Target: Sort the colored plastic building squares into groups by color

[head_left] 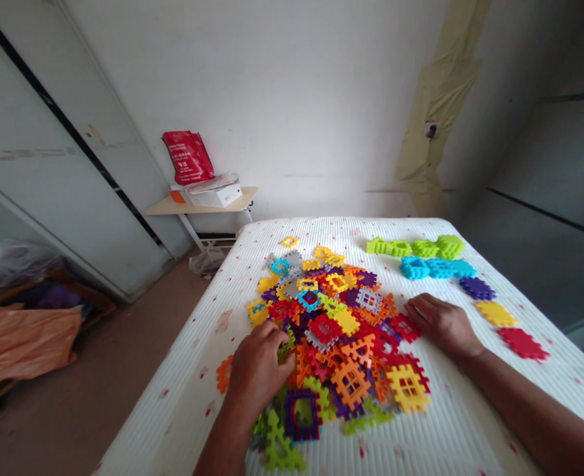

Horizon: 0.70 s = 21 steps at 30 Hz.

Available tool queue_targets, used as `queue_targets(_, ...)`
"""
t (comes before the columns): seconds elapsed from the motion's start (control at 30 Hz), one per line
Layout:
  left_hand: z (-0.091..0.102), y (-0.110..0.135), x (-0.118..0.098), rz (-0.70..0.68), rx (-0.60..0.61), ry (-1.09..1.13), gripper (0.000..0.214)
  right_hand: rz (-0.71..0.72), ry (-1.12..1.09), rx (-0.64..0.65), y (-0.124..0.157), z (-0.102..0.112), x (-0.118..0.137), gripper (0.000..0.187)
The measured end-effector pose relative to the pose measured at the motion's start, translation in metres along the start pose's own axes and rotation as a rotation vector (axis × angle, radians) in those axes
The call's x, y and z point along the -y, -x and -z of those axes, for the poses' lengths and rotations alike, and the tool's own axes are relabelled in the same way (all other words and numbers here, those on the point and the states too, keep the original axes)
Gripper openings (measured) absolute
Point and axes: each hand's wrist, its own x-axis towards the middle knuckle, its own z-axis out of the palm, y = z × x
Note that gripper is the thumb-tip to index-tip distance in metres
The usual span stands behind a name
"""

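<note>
We look down on a bed (187, 370) with a white ribbed cover flecked with red. Beyond its far corner, a small table (207, 207) holds a white box (217, 196) and a red bag (187, 157), with a plastic bag (206, 261) on the floor (74, 423) beneath it. To our left stand tall wardrobe doors (74, 165), and lower down an orange sack (19, 344) lies over a low wooden rack. Beige tape (435, 99) runs down the wall ahead.

A heaped pile of plastic waffle blocks (331, 330) in many colours fills the middle of the bed, and it lies between our 2 hands. Our left hand (259, 363) sits on the pile's left side, its fingers (272, 334) curled down among the blocks. We cannot tell whether it is clamped on 1 of them. Our right hand (443, 324) lies low on the bed at the pile's right edge, fingers together and slightly curved, just touching a red block (403, 327) and gripping nothing.

Further right, running away from that hand, lie a red block (522, 344), a yellow block (495, 313), a purple block (477, 288), a blue row (435, 268) and a green row (413, 248).
</note>
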Motion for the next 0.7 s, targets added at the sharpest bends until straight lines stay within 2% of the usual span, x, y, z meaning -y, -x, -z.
queue_targets(0.27, -0.0022, -0.0004, -0.0021, 0.09, 0.005, -0.014, 0.018, 0.008, 0.015, 0.004, -0.0001, -0.0009, -0.0008, 0.043)
queue_targets(0.7, -0.0075, -0.0023, -0.0057, 0.053, -0.074, 0.095, 0.016, 0.02, 0.016, -0.001, 0.0, -0.0019, -0.0006, 0.044)
